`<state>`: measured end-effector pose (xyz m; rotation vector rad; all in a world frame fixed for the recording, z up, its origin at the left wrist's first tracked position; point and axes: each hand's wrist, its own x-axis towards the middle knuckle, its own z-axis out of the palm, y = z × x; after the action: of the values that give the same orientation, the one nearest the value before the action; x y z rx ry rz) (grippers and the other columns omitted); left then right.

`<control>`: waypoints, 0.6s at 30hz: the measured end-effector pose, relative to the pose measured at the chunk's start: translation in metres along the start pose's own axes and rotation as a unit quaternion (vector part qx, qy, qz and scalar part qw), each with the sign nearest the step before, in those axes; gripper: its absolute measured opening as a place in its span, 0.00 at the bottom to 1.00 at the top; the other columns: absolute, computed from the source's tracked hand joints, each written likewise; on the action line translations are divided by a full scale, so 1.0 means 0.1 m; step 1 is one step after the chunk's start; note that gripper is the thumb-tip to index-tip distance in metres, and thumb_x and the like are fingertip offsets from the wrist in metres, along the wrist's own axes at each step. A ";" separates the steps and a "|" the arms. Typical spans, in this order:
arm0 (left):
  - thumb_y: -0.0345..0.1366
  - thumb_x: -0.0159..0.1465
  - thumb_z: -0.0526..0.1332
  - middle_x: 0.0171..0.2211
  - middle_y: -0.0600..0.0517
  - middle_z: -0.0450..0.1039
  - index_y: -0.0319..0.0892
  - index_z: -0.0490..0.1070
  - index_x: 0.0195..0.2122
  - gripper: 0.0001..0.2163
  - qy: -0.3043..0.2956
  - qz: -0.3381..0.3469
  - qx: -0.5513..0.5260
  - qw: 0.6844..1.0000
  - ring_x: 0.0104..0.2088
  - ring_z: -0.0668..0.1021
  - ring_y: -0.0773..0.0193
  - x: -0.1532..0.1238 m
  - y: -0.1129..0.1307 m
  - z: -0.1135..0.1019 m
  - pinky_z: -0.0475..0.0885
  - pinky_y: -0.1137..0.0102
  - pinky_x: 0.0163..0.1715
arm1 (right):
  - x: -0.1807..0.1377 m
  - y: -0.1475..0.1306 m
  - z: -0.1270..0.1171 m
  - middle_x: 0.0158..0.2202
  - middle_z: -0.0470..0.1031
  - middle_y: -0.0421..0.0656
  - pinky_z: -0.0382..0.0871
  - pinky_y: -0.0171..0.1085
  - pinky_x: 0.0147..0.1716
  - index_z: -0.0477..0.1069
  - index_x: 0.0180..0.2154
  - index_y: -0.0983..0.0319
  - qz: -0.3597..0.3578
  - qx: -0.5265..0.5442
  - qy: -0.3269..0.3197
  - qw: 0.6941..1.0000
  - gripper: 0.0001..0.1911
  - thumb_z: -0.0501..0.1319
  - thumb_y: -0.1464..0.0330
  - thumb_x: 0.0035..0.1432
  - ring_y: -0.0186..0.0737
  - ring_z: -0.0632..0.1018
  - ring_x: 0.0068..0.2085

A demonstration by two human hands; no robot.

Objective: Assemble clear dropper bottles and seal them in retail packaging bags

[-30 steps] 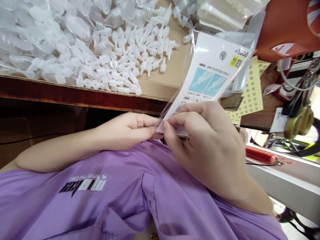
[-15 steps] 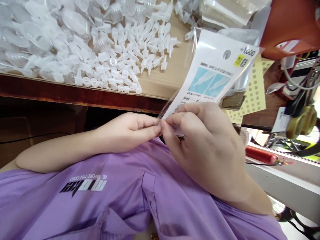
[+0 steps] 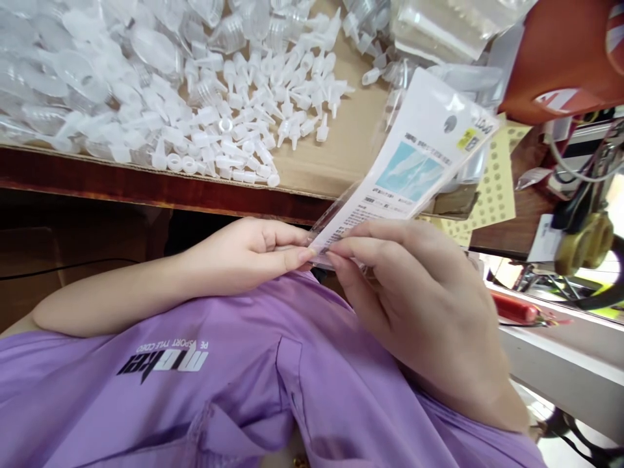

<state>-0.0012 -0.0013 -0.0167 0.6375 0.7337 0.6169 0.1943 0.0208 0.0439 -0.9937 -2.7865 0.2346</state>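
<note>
A clear plastic packet (image 3: 414, 162) with a white printed card and a blue picture slants up to the right over the desk edge. Both hands pinch its lower end, close to my purple shirt. My left hand (image 3: 248, 253) is closed on the packet's bottom left corner with thumb and fingers. My right hand (image 3: 414, 292) grips the bottom edge just to the right, its fingers laid along the card. The fingertips of the two hands nearly touch.
A heap of small translucent plastic caps and nozzles (image 3: 244, 110) lies on brown cardboard (image 3: 336, 149) on the wooden desk (image 3: 146, 185). A yellow dotted sheet (image 3: 492, 188), an orange bag (image 3: 560, 52), cables and a red tool (image 3: 517, 307) crowd the right side.
The packet has tilted further to the right and lies flatter. My right hand's fingers have stretched out along its bottom edge. The left hand has stayed put.
</note>
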 end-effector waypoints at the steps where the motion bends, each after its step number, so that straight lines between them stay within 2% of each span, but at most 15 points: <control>1: 0.36 0.65 0.64 0.41 0.54 0.83 0.43 0.80 0.44 0.09 -0.001 0.000 -0.003 1.000 0.43 0.82 0.67 0.00 0.00 0.01 0.73 0.73 0.48 | -0.01 0.01 0.00 0.38 0.78 0.49 0.73 0.37 0.41 0.73 0.40 0.66 0.002 0.000 0.008 1.000 0.07 0.62 0.69 0.61 0.41 0.77 0.40; 4: 0.36 0.66 0.63 0.44 0.52 0.83 0.44 0.76 0.52 0.14 -0.003 -0.001 -0.034 0.999 0.47 0.82 0.63 -0.02 -0.01 0.02 0.73 0.69 0.52 | -0.02 0.01 0.00 0.38 0.77 0.50 0.73 0.37 0.40 0.73 0.42 0.67 0.007 -0.013 0.022 1.000 0.12 0.64 0.65 0.61 0.42 0.77 0.40; 6: 0.35 0.66 0.64 0.45 0.50 0.82 0.44 0.73 0.56 0.17 0.003 -0.001 -0.056 0.998 0.48 0.81 0.61 -0.03 -0.02 0.01 0.73 0.66 0.53 | -0.04 0.01 0.02 0.38 0.77 0.49 0.74 0.37 0.39 0.73 0.41 0.65 0.009 -0.022 0.026 0.999 0.09 0.63 0.67 0.61 0.41 0.77 0.38; 8: 0.36 0.64 0.66 0.44 0.48 0.82 0.42 0.75 0.54 0.17 0.007 0.001 -0.077 0.997 0.48 0.82 0.59 -0.03 -0.01 -0.01 0.73 0.65 0.53 | -0.06 0.02 0.04 0.37 0.78 0.47 0.74 0.37 0.38 0.72 0.40 0.63 0.010 -0.022 0.038 0.999 0.04 0.62 0.70 0.61 0.40 0.77 0.38; 11: 0.39 0.62 0.67 0.42 0.47 0.83 0.40 0.78 0.48 0.15 0.025 0.005 -0.099 0.995 0.44 0.83 0.58 0.00 0.05 -0.01 0.76 0.65 0.48 | -0.08 0.04 0.09 0.36 0.78 0.46 0.75 0.37 0.38 0.72 0.38 0.63 0.004 -0.004 0.064 0.998 0.03 0.62 0.72 0.61 0.39 0.78 0.37; 14: 0.35 0.63 0.65 0.40 0.48 0.83 0.40 0.77 0.48 0.12 0.047 0.012 -0.076 0.996 0.42 0.83 0.60 0.06 0.13 0.06 0.76 0.65 0.47 | -0.09 0.04 0.14 0.36 0.78 0.45 0.76 0.36 0.38 0.71 0.38 0.63 -0.005 0.005 0.086 0.996 0.03 0.63 0.72 0.60 0.37 0.79 0.37; 18: 0.33 0.66 0.62 0.41 0.51 0.82 0.40 0.76 0.47 0.10 0.013 0.013 -0.008 1.000 0.45 0.82 0.61 0.14 0.21 0.14 0.76 0.66 0.47 | -0.11 0.03 0.16 0.35 0.79 0.45 0.76 0.35 0.40 0.71 0.36 0.63 -0.021 -0.002 0.107 0.994 0.01 0.62 0.72 0.61 0.36 0.80 0.37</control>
<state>0.0123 0.0175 0.0006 0.6259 0.7447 0.6558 0.2011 0.0144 0.0262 -0.9016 -2.6115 0.1086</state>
